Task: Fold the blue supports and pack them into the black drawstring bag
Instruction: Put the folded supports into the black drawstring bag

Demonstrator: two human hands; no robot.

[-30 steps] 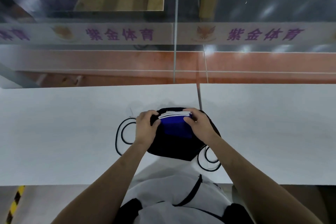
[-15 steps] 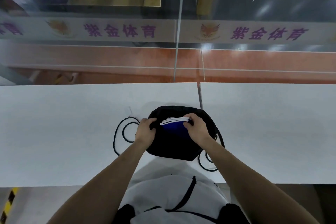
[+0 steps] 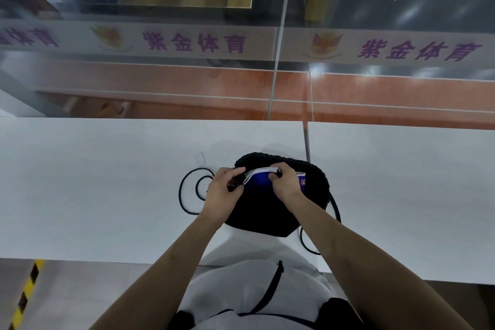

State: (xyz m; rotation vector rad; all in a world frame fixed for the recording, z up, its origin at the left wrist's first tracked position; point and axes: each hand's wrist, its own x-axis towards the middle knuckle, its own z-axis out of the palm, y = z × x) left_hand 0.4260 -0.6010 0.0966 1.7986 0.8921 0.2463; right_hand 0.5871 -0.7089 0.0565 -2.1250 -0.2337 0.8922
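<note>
Both hands, left hand (image 3: 223, 190) and right hand (image 3: 284, 185), grip the black bag's (image 3: 257, 211) mouth (blue supports (image 3: 261, 182) inside).

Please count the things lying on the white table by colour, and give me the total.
Black: 1, the drawstring bag, with its cords.
Blue: 1, the bundle of folded supports at the bag's mouth.
White: 1, a small tag left of the bag.
Total: 3

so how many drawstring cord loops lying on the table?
2. One cord loop coils left of the black drawstring bag, beside the left hand; the other curls off the bag's near-right corner. More may hide underneath.
</note>
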